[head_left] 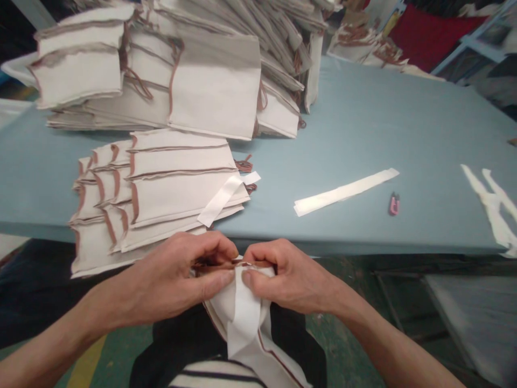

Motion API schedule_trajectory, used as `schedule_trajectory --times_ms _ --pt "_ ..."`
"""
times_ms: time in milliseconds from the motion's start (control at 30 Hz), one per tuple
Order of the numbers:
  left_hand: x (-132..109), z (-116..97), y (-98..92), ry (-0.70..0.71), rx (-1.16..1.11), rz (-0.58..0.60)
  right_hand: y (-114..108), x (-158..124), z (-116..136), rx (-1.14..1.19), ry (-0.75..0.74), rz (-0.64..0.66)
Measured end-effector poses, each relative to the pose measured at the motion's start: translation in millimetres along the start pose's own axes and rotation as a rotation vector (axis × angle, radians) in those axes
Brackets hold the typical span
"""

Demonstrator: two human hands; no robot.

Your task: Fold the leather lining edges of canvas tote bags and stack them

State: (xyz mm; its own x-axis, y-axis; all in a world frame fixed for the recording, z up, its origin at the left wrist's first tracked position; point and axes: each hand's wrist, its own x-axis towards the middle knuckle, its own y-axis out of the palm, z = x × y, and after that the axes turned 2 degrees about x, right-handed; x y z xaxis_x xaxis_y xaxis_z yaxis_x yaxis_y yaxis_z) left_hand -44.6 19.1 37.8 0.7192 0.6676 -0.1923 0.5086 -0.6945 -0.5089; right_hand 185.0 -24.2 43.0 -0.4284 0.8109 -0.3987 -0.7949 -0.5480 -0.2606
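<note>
Work is off the near edge of the surface point(424, 124), over the lap: cream cloth piece point(220, 304) with brown edging point(214, 265) at its top, white strip point(247, 315) hanging over its front. Key relation: strip's top end sits right between the two grips, its long axis dropping from there toward the person, lower part skewing to the right. Right hand point(288, 277) is nearer: its thumb lies on the strip; the left hand point(177, 275) has its thumb tip just beside the strip's left edge. Both grips closed in a thumb-and-finger pinch on the cloth's top edge; can't tell if the left has any strip too. Pose: forearms come in from either side, thumbs toward the body, index fingers curled behind the edge, fingertips nearly meeting. Pink snips point(395, 205) lie on the surface, well apart to the right.
</note>
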Motion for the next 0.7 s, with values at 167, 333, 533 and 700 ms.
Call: schedule_trajectory --times_ms 167,333,533,700 --pt "4.1 -3.4 8.8 0.066 0.124 -0.027 1.4 -0.1 5.1 -0.108 -0.037 -0.026" --pt "0.5 -1.7 10.4 0.101 0.239 -0.021 2.4 0.5 7.1 -0.150 -0.046 0.006" --pt "-6.9 -5.3 9.1 0.034 0.105 0.001 0.6 1.5 5.7 -0.113 -0.050 0.003" --pt "-4.0 -3.7 14.0 0.003 0.101 -0.029 0.6 0.9 6.4 -0.114 -0.040 0.002"
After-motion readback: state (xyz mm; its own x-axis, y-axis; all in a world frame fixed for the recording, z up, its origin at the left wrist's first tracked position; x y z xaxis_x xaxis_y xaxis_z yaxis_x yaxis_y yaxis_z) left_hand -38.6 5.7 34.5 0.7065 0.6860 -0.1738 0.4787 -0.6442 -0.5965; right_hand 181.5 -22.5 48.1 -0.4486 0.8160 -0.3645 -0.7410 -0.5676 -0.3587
